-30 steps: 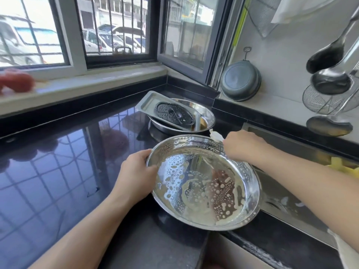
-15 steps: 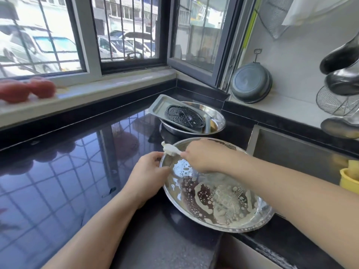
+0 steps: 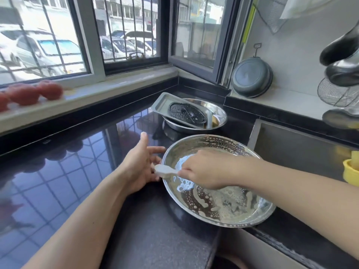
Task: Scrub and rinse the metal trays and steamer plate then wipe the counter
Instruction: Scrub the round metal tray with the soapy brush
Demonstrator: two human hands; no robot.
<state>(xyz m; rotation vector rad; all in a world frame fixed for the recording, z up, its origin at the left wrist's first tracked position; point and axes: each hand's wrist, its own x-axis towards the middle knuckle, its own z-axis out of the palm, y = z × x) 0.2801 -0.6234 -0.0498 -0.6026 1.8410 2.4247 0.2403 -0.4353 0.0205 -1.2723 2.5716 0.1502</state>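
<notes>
On the dark counter [image 3: 68, 171] beside the sink [image 3: 291, 148], the left hand [image 3: 141, 166], fingers spread and gripping nothing, braces the rim of the soapy round metal tray [image 3: 223, 206], apparently steadying it, while the right hand [image 3: 206, 169] grips a white scrubber [image 3: 165, 169] inside; more trays [image 3: 194, 115] wait behind.
</notes>
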